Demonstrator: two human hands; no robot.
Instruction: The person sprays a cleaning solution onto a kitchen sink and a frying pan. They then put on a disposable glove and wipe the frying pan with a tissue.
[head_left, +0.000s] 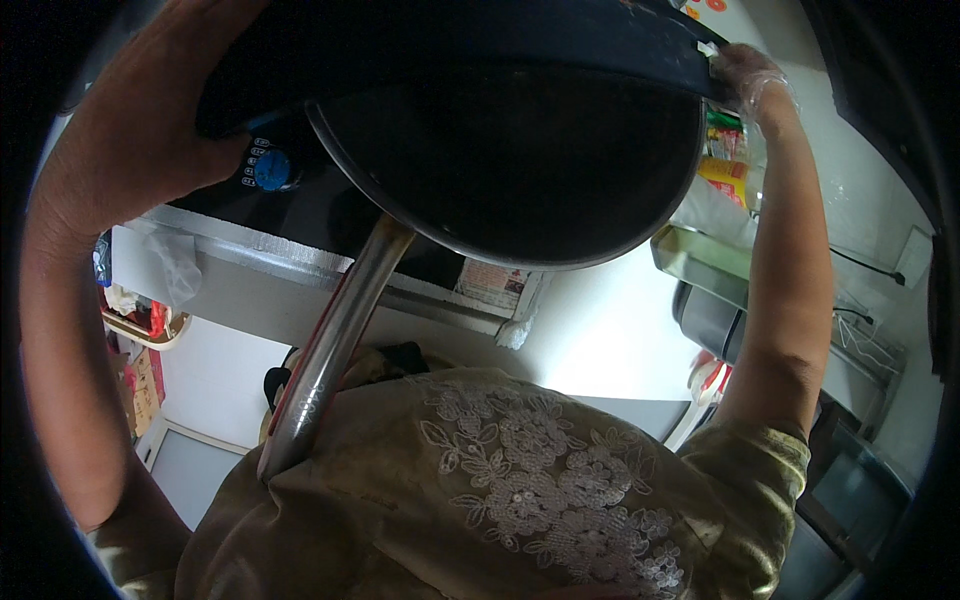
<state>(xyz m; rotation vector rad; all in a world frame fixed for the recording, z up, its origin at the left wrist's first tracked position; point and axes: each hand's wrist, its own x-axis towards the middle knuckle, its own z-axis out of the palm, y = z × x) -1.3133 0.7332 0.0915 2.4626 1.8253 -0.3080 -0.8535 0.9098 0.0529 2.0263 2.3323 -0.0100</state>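
A broad dark panel (525, 37) crosses the top of the view, in front of the far part of a dark frying pan (517, 172). The pan's steel handle (337, 345) points towards my body. My left hand (135, 127) is raised close to the camera at the panel's left side, thumb out; its fingers are cut off or in shadow. At the panel's right end is my right hand (742, 71), wearing a clear plastic glove (772, 86). A small white scrap (706, 49) shows by its fingers. Whether either hand grips the panel is hidden.
A blue knob (271, 171) sits on the black stove top (217, 199), left of the pan. Foil (247, 240) lines the counter edge. On the right are packets (726, 176), a green container (701, 255) and cables (862, 262) on the wall. A basket (154, 334) stands lower left.
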